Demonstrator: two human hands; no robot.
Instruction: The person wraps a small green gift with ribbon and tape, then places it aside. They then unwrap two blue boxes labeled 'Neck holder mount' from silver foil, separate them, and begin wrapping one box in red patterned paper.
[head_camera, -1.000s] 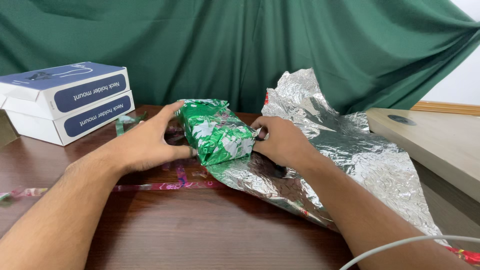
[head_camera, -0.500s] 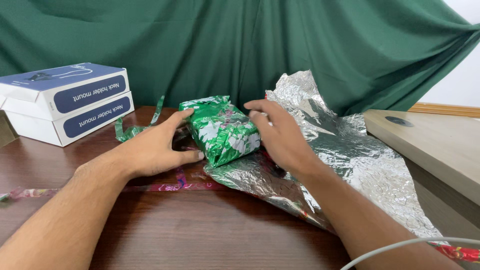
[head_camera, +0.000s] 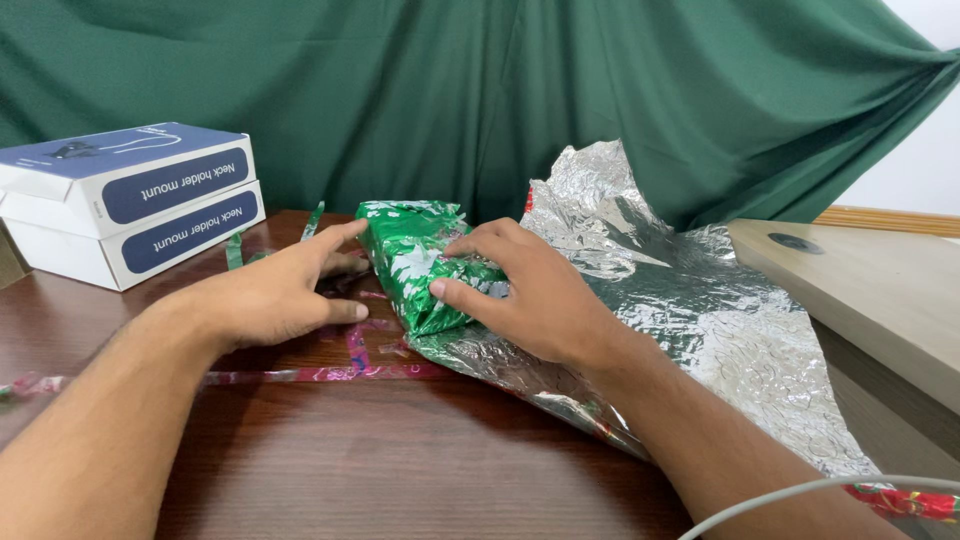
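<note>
1. My right hand lies flat on top of the green parcel, fingers spread and loosely curved over its near end. It is a pressing hold, not a closed grip: nothing is pinched that I can see.
2. My left hand braces the parcel's left side, open, with fingertips touching the wrap and thumb along the worktop. I judge the two hands pin the parcel from side and top so it cannot slide.
3. The parcel sits at the left edge of the crinkled silver sheet, partly on it, which spreads away to the right and stands up behind.
4. Thin pink ribbon lies on the worktop just in front of the parcel; a green ribbon scrap curls behind my left hand.
5. Two stacked white-and-blue boxes stand well apart, far left, before a green curtain.
</note>
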